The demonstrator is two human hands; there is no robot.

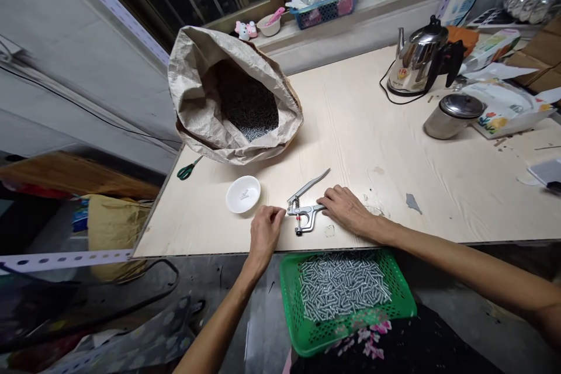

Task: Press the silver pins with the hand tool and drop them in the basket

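Grey metal snap-fastener pliers (309,210) lie on the tabletop near its front edge, with their two handles spread apart. My right hand (346,208) rests on the table with its fingers closed on the end of the lower handle. Just left of the pliers' head, my left hand (265,230) is closed in a pinch; whatever sits between the fingertips is too small to make out. A white bowl (236,203) with a few small pale pieces stands beyond my left hand. Below the table edge, a green basket (291,318) holds many small silvery metal parts (344,286).
A large open sack (188,82) of dark metal parts stands at the back left, with green-handled scissors (186,171) beside it. A steel kettle (416,61), a lidded metal canister (449,120) and packages occupy the right. A blue basket (326,11) sits on the sill.
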